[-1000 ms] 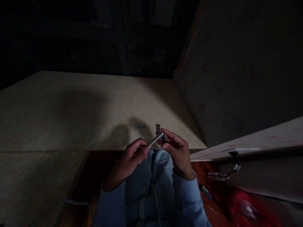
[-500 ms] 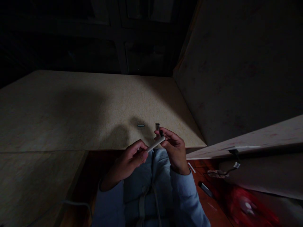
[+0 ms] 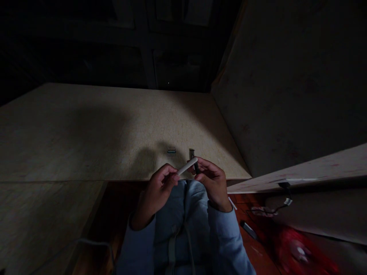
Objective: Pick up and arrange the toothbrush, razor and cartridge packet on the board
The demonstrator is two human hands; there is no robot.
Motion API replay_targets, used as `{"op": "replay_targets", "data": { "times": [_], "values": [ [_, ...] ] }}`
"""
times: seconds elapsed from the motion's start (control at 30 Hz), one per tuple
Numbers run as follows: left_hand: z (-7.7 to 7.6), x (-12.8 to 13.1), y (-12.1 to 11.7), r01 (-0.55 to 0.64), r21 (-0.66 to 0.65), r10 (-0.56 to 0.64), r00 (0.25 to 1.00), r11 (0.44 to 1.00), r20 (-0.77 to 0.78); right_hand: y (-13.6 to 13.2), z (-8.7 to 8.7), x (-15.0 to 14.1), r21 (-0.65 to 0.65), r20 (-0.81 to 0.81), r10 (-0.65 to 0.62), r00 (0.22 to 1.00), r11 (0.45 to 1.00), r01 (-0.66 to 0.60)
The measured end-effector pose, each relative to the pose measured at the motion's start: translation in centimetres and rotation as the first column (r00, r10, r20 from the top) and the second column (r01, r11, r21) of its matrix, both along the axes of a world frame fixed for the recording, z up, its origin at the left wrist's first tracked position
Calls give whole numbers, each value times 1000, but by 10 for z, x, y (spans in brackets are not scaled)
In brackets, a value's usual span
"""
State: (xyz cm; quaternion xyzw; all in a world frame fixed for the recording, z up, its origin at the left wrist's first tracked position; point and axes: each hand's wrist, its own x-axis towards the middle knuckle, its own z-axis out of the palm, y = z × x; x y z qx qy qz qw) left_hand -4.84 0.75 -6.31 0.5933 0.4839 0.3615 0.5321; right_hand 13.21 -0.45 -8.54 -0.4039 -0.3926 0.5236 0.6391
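My left hand is closed, thumb and fingers pinching the near end of a slim white stick. The stick slants up to the right, and its rounded far end meets a small black piece. That piece is pinched between the thumb and fingers of my right hand; its exact kind is too dark to make out. Just beyond the right fingers lies a small dark-and-clear item on the table. To its left rests a small clear item with a dark strip.
The pale table spreads ahead, with a patterned panel rising along its right side. Below right, on the reddish floor, are a dark oblong object, a cable with a tag and a red bag.
My left hand has risen slightly, and the white stick's far end has moved from the lower end of the black piece to its upper end. My right hand keeps nearly the same place.
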Motion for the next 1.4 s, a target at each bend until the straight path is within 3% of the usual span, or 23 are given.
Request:
{"op": "replay_targets", "data": {
  "times": [0.27, 0.73, 1.03, 1.4],
  "values": [
    [-2, 0, 1, -27, 28, 27, 1000, 999, 4, -1, 0, 1, -1, -12, 42, 999, 999, -42],
    [2, -10, -4, 259, -134, -242, 962, 957, 129, 1, 0, -2, 47, -103, 63, 993, 997, -58],
    [-3, -5, 0, 76, -70, -66, 990, 995, 126, 2, -4, -4, 56, -70, 68, 995, 996, -64],
    [-3, -2, 1, 15, -4, -15, 998, 1000, 63, 1, -6, -3, 33, -74, 65, 995, 997, -63]
  ]
}}
